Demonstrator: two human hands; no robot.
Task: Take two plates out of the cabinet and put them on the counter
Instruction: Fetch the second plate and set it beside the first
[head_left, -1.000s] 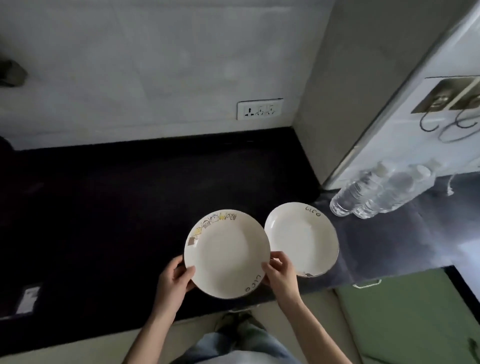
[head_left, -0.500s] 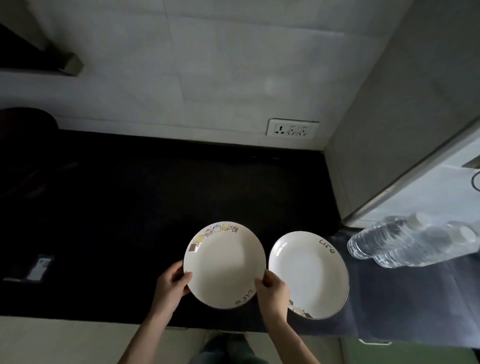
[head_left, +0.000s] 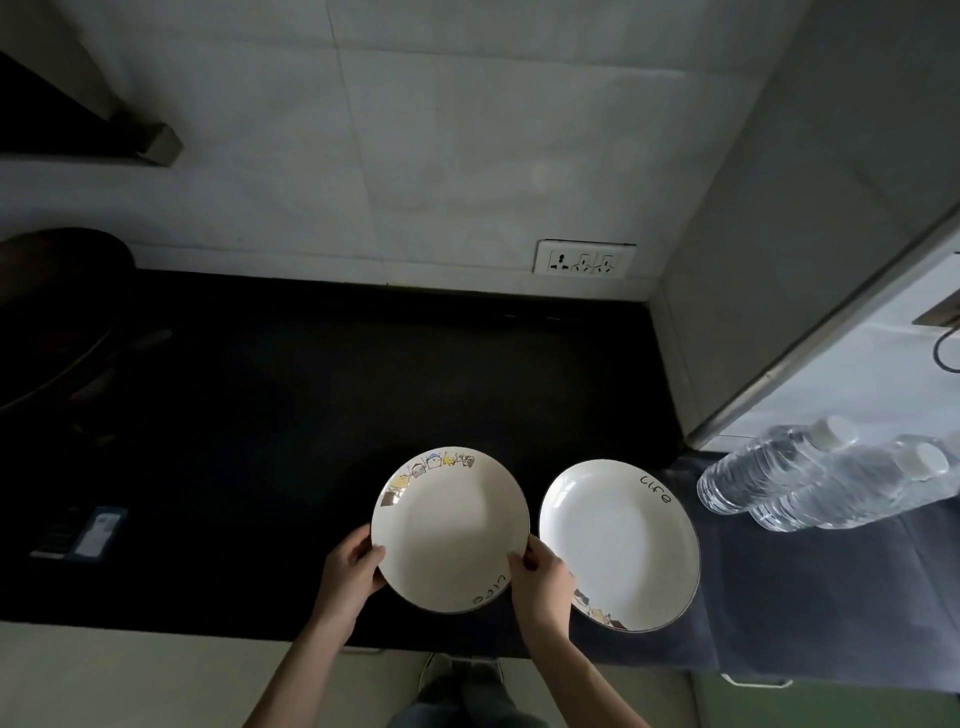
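Lowered nearer the counter (head_left: 260, 415), left plate (head_left: 449, 527) stays gripped by left hand (head_left: 350, 574) and right hand (head_left: 540, 577).

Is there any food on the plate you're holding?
Empty. The held plate shows only its bare white middle, with little pictures and writing on the rim.

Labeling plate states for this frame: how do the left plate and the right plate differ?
1. Both hands, left hand and right hand, grip the left plate; the right plate lies untouched on the counter.
2. The left plate's cartoon band is at the far rim, "life" near; the right plate is turned the opposite way.
Shared: white, round, same print.
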